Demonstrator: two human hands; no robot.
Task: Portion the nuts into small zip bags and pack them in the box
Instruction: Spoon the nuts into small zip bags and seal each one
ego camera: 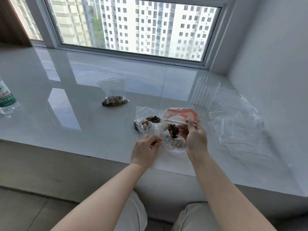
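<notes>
My right hand [194, 136] pinches the handle of a white plastic spoon [173, 121]. Its bowl, heaped with mixed nuts [152, 119], sits at the mouth of a small clear zip bag [145, 119]. My left hand [146, 148] pinches the near edge of that bag. Between my hands lies a larger clear bag with orange print [180, 114] with more nuts [173, 130] in it. A filled small zip bag [115, 97] lies further back on the left.
The work sits on a glossy white window ledge [83, 114]. A ribbed clear cup [204, 95] stands behind my right hand. Empty clear zip bags [236, 127] lie flat to the right by the wall. A water bottle [6, 97] stands far left.
</notes>
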